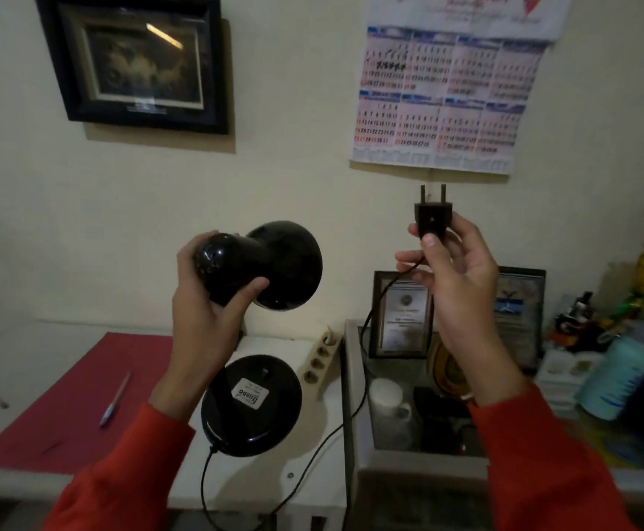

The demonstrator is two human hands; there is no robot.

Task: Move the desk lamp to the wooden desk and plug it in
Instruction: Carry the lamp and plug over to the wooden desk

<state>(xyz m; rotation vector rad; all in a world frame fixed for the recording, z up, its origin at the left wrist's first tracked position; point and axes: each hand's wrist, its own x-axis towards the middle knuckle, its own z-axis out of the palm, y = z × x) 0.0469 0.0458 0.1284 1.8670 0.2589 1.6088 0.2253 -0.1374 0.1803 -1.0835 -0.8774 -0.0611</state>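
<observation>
My left hand point(213, 300) grips the black desk lamp point(266, 262) by the back of its shade, held up in the air with the shade's mouth toward the wall. The lamp's round black base point(251, 406) hangs below, its labelled underside facing me. My right hand point(454, 277) pinches the black two-pin plug point(432, 216) with the pins pointing up. The black cord point(366, 327) runs from the plug down and loops back to the base. A beige power strip point(318, 362) with several sockets lies on the white table point(312, 473) near the wall.
A red mat point(83, 396) with a pen point(115, 400) covers the table's left side. To the right stands a glass-topped cabinet point(351, 396) holding a white mug point(389, 400), framed certificates point(404, 316) and clutter. A framed picture point(136, 59) and a calendar point(450, 93) hang on the wall.
</observation>
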